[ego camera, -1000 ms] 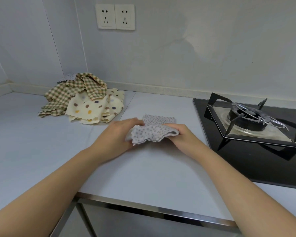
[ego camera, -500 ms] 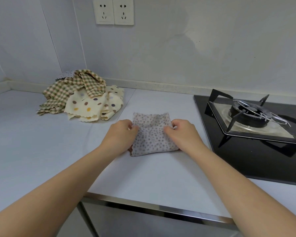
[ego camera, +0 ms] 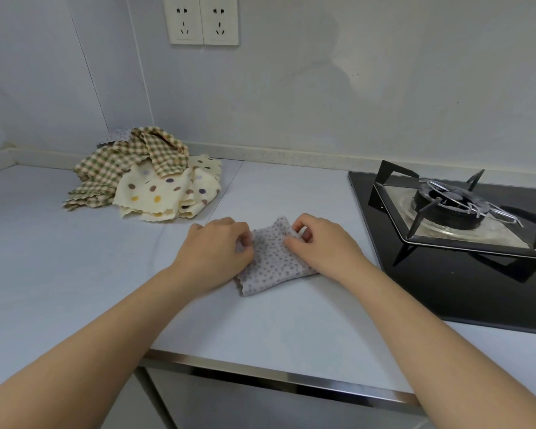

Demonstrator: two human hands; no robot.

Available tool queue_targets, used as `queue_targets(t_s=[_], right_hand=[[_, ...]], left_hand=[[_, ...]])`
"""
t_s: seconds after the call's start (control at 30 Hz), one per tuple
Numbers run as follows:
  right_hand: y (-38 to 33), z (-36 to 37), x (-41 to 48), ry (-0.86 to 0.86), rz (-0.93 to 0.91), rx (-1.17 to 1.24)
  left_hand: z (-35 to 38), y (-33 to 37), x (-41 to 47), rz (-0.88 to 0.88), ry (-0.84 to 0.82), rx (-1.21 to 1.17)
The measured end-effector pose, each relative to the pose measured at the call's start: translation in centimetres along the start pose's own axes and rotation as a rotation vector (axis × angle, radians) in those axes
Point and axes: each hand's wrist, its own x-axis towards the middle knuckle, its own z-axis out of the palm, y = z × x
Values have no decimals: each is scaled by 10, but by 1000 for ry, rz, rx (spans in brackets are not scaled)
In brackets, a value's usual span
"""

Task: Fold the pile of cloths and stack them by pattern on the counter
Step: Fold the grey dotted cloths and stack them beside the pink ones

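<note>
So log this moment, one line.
left hand: pinches grey dotted cloth | right hand: pinches same cloth | pile: unfolded

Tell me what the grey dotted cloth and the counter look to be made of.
Grey dotted cloth: thin, soft, matte fabric, maybe cotton or microfibre; it bunches where the left hand and right hand pinch it. Counter: hard, smooth, pale slab with faint sheen, perhaps stone or laminate.

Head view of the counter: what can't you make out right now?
Head view, grey dotted cloth: side edges covered by the left hand and right hand.
Head view, pile: cloth count unclear, since they overlap.
Head view, stove: right side cut off by the frame edge.
</note>
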Motion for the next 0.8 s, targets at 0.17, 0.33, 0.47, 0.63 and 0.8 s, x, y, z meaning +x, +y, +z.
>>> queue_targets(t_s=[0.17, 0.33, 0.47, 0.63, 0.8], right_hand=[[-6, 0, -5, -115, -130, 175], [-6, 2, -5, -162, -119, 214], [-6, 1, -6, -191, -128, 295], [-7, -2, -7, -102, -233, 485], [-16, -7, -12, 66, -347, 518]], left_hand=[[-12, -1, 5, -227, -113, -155], [-19, 0, 10, -334, -386, -324], [-20, 0, 7, -241, -343, -588], [-25, -2, 6, -137, -271, -851], [-38, 7, 4, 76, 0, -653]])
